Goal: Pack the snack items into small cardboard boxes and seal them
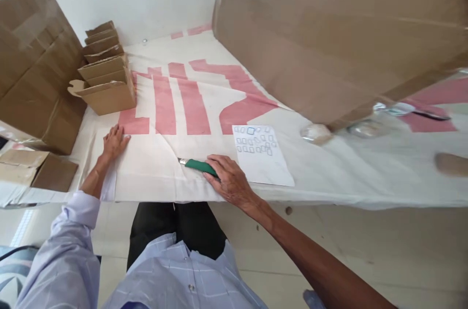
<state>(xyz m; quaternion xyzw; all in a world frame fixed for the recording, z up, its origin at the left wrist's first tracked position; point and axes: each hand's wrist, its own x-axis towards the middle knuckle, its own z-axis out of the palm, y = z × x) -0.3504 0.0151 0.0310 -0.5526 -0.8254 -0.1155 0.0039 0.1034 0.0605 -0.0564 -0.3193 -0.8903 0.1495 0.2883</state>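
My right hand (230, 177) is closed around the rear of a green utility knife (200, 166), which lies low over the cloth with its metal tip pointing left. Just right of that hand is a white sheet of paper (265, 170) marked with rows of small drawn squares. My left hand (115, 142) rests flat on the cloth-covered table (149, 172), fingers stretched out and holding nothing. Beyond its fingertips stands a row of small open cardboard boxes (109, 97), packed one behind another.
A large carton (329, 46) fills the back right. Another tall carton (40, 75) stands at the left, with a low cardboard box (54, 171) in front. Clear plastic-wrapped items (316, 132) lie by the right carton, near a dark-handled tool (429, 114). The table's front edge runs before me.
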